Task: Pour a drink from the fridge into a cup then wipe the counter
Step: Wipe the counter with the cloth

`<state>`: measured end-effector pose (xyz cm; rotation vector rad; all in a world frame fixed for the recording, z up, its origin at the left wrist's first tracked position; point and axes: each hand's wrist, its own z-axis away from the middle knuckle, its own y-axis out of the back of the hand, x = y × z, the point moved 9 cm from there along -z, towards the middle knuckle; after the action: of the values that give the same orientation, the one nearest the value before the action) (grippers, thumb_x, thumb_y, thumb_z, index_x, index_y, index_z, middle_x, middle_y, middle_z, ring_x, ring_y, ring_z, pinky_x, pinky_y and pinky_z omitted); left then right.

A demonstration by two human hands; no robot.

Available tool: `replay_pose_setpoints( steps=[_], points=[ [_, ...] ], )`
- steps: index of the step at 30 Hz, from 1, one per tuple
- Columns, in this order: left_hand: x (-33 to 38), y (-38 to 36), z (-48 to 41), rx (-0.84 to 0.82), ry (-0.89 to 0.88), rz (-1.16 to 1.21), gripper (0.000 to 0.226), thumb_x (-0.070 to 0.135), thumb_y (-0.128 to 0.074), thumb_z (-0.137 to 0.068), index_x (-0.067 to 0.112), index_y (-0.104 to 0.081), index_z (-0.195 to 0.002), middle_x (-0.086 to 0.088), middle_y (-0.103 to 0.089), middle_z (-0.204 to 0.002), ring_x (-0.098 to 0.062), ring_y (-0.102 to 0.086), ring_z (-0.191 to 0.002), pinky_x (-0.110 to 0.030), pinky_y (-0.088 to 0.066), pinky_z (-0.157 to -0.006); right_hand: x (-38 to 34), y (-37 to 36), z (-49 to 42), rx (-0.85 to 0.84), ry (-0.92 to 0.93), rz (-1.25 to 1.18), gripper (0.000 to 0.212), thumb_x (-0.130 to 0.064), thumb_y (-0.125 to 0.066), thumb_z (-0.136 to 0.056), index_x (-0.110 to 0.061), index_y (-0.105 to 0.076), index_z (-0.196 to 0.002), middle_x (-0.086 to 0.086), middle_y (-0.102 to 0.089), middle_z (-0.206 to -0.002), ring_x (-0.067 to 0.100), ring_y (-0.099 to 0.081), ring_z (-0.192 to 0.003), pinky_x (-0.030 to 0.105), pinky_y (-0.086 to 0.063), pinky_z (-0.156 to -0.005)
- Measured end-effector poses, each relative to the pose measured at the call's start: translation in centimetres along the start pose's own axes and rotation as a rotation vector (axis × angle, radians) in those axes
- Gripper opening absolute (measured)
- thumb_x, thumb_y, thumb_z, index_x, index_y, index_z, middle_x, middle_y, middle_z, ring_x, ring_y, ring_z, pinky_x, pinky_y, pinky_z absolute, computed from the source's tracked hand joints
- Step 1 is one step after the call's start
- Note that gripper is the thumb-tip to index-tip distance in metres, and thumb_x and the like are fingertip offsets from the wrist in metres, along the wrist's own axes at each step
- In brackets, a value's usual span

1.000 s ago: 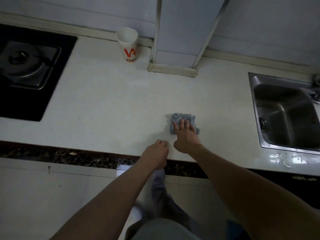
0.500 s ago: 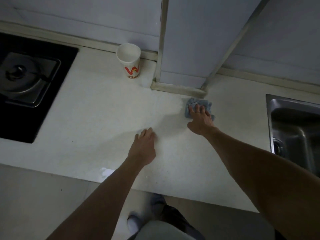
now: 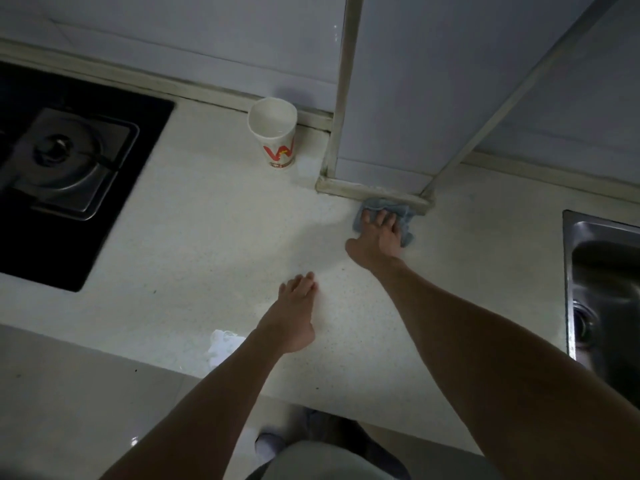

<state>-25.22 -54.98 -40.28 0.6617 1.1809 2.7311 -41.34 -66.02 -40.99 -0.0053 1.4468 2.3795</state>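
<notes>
Head view, the only one supplied. I note the right hand (image 3: 377, 237) laid flat on a blue-grey cloth (image 3: 403, 216), its fingers (image 3: 381, 216) straight and spread, pressing rather than gripping. I judge this spreads the load for wiping. The cloth lies on the white desk (image 3: 207, 237), its far edge touching the foot of the tiled column (image 3: 374, 194), presumably to reach the seam there. The left hand (image 3: 294, 310) rests palm down nearer the front edge, fingers straight and together, holding nothing, and likely braces the forward lean. The paper cup (image 3: 275, 133) stands upright against the back wall, just left of the column and well apart from the cloth. I cannot tell its fill. A wet-looking patch (image 3: 221, 342) at the front edge looks unwiped. The hob (image 3: 69, 168) sits far left and the sink (image 3: 602, 271) far right.
</notes>
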Motion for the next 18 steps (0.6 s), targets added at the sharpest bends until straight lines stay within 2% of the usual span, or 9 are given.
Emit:
replay_pose_setpoints(
  steps=[4,8,14,18],
  points=[
    [0.0,0.3,0.3,0.01,0.003,0.043,0.074,0.003,-0.05,-0.09,0.006,-0.013,-0.153,-0.003,0.003,-0.164,-0.028,0.003,-0.15,-0.04,-0.017,-0.122,-6.4,-1.0,-0.1,-0.015,0.181,0.023,0.081,-0.036,-0.048,-0.09,-0.014,-0.005,-0.154,0.018,0.004,-0.161,0.037,0.009,-0.148,0.045,0.002,-0.122],
    [-0.1,0.3,0.1,0.024,0.006,0.065,0.075,0.003,-0.05,-0.09,0.009,-0.012,-0.155,0.0,0.004,-0.164,-0.025,0.005,-0.151,-0.039,-0.017,-0.122,-9.9,-1.9,-0.4,-0.049,0.321,0.106,0.08,-0.037,-0.047,-0.091,-0.017,-0.005,-0.155,0.016,0.006,-0.162,0.036,0.01,-0.148,0.043,0.004,-0.122],
    [-0.3,0.0,-0.1,0.025,-0.016,0.022,0.074,0.006,-0.05,-0.092,0.008,-0.011,-0.155,-0.003,0.002,-0.164,-0.026,0.003,-0.151,-0.038,-0.015,-0.122,-10.0,-2.2,0.1,-0.058,0.478,0.191,0.075,-0.029,-0.048,-0.09,-0.021,-0.011,-0.155,0.009,0.005,-0.163,0.028,0.009,-0.15,0.039,0.008,-0.121],
    [-0.3,-0.1,0.1,0.054,-0.043,0.001,0.064,0.01,-0.045,-0.096,0.006,-0.017,-0.154,-0.006,0.0,-0.164,-0.025,0.001,-0.151,-0.04,-0.013,-0.123,-8.5,-2.9,2.5,0.018,0.552,0.174,0.071,-0.028,-0.051,-0.089,-0.022,-0.021,-0.154,0.007,-0.005,-0.163,0.024,0.003,-0.15,0.04,0.002,-0.122]
  ],
)
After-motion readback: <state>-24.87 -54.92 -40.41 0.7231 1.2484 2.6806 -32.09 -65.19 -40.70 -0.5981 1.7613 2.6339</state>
